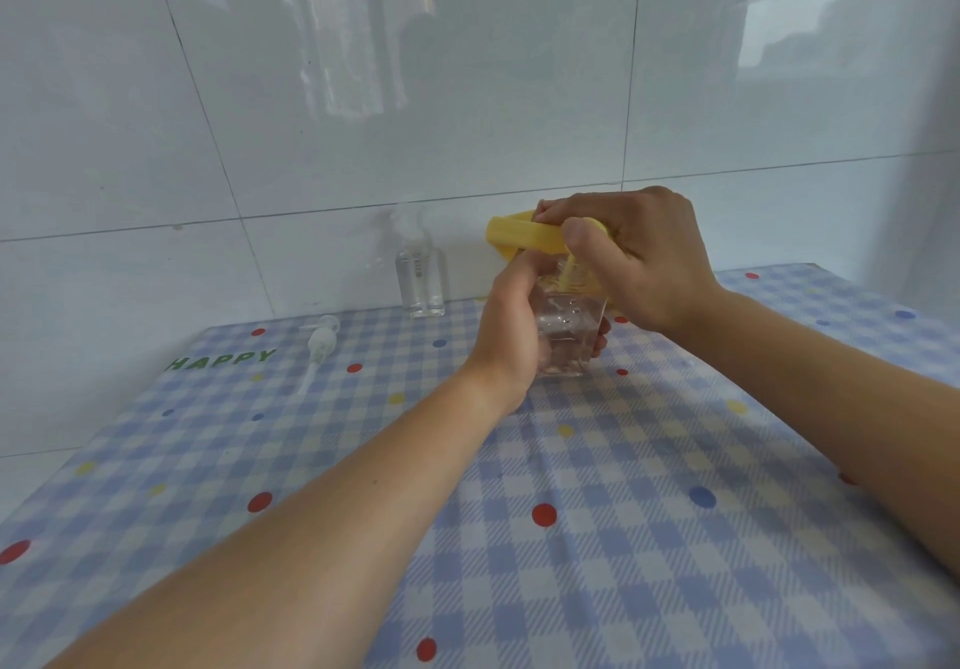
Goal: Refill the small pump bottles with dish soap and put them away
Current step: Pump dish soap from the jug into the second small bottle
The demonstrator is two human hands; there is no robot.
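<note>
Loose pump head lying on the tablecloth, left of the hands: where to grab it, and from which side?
Pinch the pump head by its wide collar, coming from above. It lies flat on the tablecloth, with the thin dip tube trailing toward the near edge and the nozzle pointing left; both look too slim to grip.

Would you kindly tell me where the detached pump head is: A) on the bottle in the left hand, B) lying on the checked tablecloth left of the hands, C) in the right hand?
B: the pump head lies on the tablecloth beside the word HAPPY, while the left hand holds the bottle and the right hand grips the yellow funnel.
</note>
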